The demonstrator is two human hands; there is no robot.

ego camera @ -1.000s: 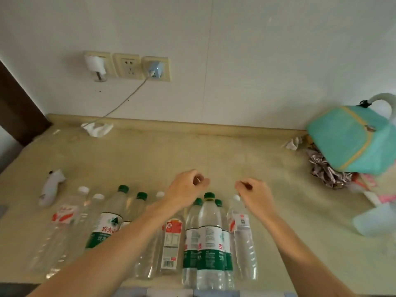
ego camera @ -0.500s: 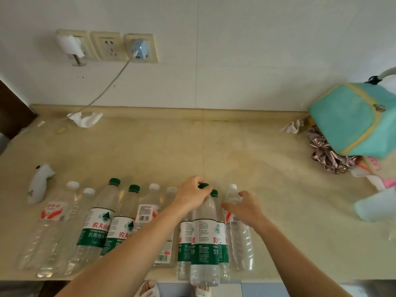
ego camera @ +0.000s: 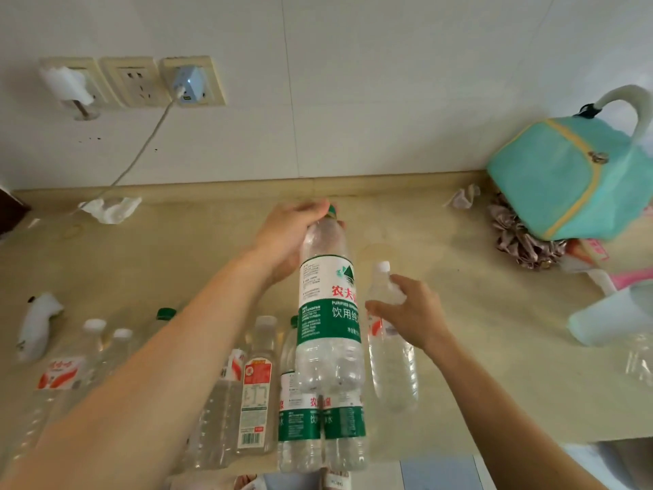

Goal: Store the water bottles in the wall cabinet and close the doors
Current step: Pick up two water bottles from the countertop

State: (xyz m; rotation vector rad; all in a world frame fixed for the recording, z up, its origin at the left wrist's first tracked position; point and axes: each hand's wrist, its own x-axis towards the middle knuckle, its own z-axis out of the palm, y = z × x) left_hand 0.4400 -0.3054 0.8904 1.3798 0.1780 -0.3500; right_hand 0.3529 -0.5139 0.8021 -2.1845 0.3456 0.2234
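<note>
My left hand [ego camera: 287, 238] grips the neck of a large green-labelled water bottle [ego camera: 328, 313], which hangs lifted above the counter. My right hand [ego camera: 411, 314] holds the upper part of a smaller white-capped bottle [ego camera: 390, 369], also raised off the counter. Several more clear bottles stand in a row along the counter's front edge, among them two green-labelled ones [ego camera: 319, 422] under the lifted bottle, a red-labelled one [ego camera: 256, 390] and white-capped ones at the left [ego camera: 67, 369]. No cabinet is in view.
A teal bag [ego camera: 565, 178] sits at the back right on a shiny crumpled wrapper [ego camera: 519, 238]. A pale plastic cup [ego camera: 607, 316] stands at the right edge. Crumpled tissue [ego camera: 111, 208] and a white spray head [ego camera: 35, 325] lie at the left. Wall sockets [ego camera: 134, 83] carry a charger cable.
My left hand has lifted the large green-labelled bottle up off the counter. My right hand has closed round the small white-capped bottle and raised it.
</note>
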